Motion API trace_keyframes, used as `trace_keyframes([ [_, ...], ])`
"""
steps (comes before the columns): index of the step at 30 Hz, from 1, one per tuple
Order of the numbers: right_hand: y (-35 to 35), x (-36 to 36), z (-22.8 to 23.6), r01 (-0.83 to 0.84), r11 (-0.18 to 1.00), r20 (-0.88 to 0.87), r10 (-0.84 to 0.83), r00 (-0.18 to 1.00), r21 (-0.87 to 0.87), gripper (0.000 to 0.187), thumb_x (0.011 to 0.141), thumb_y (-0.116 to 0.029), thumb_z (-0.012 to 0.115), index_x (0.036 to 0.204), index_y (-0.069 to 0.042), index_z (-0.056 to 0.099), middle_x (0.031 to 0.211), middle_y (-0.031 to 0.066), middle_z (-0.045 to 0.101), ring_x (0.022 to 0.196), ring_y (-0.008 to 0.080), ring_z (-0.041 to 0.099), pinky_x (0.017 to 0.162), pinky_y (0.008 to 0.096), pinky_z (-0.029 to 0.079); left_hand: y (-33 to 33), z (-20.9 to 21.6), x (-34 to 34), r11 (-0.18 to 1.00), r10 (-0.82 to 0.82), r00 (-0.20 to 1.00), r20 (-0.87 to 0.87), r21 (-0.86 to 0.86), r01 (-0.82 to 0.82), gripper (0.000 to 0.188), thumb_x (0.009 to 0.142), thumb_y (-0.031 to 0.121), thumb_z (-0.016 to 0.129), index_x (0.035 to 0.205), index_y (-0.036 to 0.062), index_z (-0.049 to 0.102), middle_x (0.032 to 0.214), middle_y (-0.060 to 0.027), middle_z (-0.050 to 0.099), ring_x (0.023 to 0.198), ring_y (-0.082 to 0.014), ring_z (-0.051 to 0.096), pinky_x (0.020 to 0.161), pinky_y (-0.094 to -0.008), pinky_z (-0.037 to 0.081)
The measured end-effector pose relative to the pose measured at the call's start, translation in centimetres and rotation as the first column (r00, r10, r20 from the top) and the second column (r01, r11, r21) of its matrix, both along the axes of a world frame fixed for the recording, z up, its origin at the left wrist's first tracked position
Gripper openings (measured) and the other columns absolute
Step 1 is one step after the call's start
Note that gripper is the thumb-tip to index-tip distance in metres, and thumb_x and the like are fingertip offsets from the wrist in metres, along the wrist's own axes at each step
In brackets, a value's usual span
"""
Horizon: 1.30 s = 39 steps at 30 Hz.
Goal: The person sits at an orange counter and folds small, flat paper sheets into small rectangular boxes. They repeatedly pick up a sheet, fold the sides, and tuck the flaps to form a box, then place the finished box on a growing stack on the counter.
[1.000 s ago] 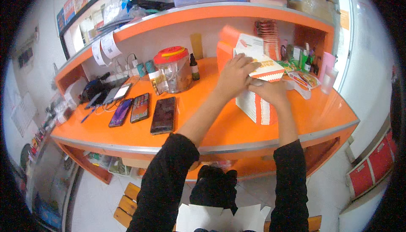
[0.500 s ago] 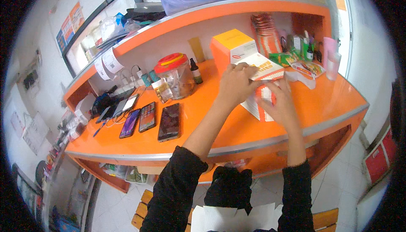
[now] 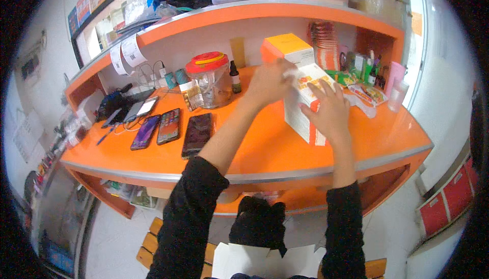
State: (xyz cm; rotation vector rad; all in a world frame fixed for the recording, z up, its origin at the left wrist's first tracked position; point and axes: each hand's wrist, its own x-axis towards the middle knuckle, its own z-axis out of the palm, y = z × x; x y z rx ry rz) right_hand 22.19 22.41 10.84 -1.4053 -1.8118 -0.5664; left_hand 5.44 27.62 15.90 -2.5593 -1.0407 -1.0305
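A white and orange carton [image 3: 300,116] stands on the orange counter [image 3: 244,149], its printed top panel tilted toward me. My right hand [image 3: 328,108] rests on that panel and the near side, fingers spread. At the carton's upper left corner is my left hand [image 3: 270,85], its fingers smeared by motion, so I cannot make out their grip. Directly behind stands a yellow-topped orange box [image 3: 289,44], partly covered by the carton and my left hand. An open white carton [image 3: 254,261] sits at my lap.
Left on the counter lie several phones [image 3: 197,135] and cables. Behind them stand a red-lidded clear jar [image 3: 209,83] and a dark bottle [image 3: 235,78]. To the right are a stack of red-white packets [image 3: 324,45] and pink and clear cups [image 3: 398,95]. A shelf edge [image 3: 244,18] overhangs the back.
The carton's printed flap, raised before over red-white striped edges, now lies down. My left hand has moved left off the flap; my right hand has come up onto it. The view has shifted slightly.
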Motion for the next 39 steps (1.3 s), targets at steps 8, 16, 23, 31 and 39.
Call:
trace_keyframes([
  [8,0.0,-0.9,-0.3,-0.038,0.998,0.023,0.039,0.999,-0.049,0.055,0.066,-0.039,0.059,0.115,-0.017,0.049,0.123,0.0093,0.040,0.114,0.0350,0.032,0.088,0.0517,0.027,6.6,1.4,-1.5,0.828,0.163,0.956,0.245,0.493,-0.268,0.048,0.071,0.046,0.053,0.099,0.0070,0.057,0.096,-0.0127,0.057,0.094,-0.0295,0.050,0.084,-0.0401,0.036],
  [16,0.9,0.1,-0.1,-0.157,0.971,-0.070,0.172,0.983,0.182,0.046,0.071,-0.037,0.057,0.109,-0.012,0.052,0.118,0.0180,0.041,0.112,0.0368,0.032,0.087,0.0495,0.029,7.8,1.3,-2.2,0.981,0.187,0.952,0.244,-0.103,-0.166,0.047,0.071,0.049,0.049,0.097,0.0110,0.060,0.098,-0.0138,0.057,0.095,-0.0314,0.051,0.080,-0.0410,0.040],
  [23,1.0,-0.8,-2.0,-0.158,0.979,-0.077,0.169,0.983,0.132,0.043,0.076,-0.036,0.053,0.110,-0.010,0.052,0.118,0.0247,0.037,0.110,0.0387,0.035,0.088,0.0476,0.030,7.6,-1.4,-2.7,0.969,0.231,0.954,0.191,0.040,-0.243,0.062,0.072,0.046,0.049,0.123,0.0124,0.036,0.124,-0.0157,0.037,0.100,-0.0391,0.046,0.085,-0.0504,0.035],
  [31,0.3,0.2,1.1,-0.075,0.987,-0.015,0.078,0.997,0.144,0.046,0.076,-0.038,0.053,0.115,-0.014,0.048,0.123,0.0198,0.035,0.116,0.0396,0.028,0.091,0.0512,0.027,-7.4,-5.7,-2.4,0.941,-0.135,0.987,0.088,0.323,0.100,0.053,0.071,0.025,0.058,0.117,0.0064,0.039,0.114,-0.0199,0.044,0.101,-0.0350,0.046,0.085,-0.0445,0.037],
  [39,-10.8,-6.8,-2.3,-0.307,0.946,0.064,0.302,0.951,0.102,0.054,0.072,-0.032,0.057,0.117,-0.005,0.042,0.124,0.0191,0.034,0.113,0.0393,0.031,0.093,0.0509,0.022,-25.1,-16.3,-12.6,0.815,-0.291,0.946,0.141,-0.482,0.322,0.036,0.078,0.027,0.053,0.107,0.0054,0.049,0.099,-0.0146,0.054,0.096,-0.0313,0.049,0.085,-0.0384,0.038],
])
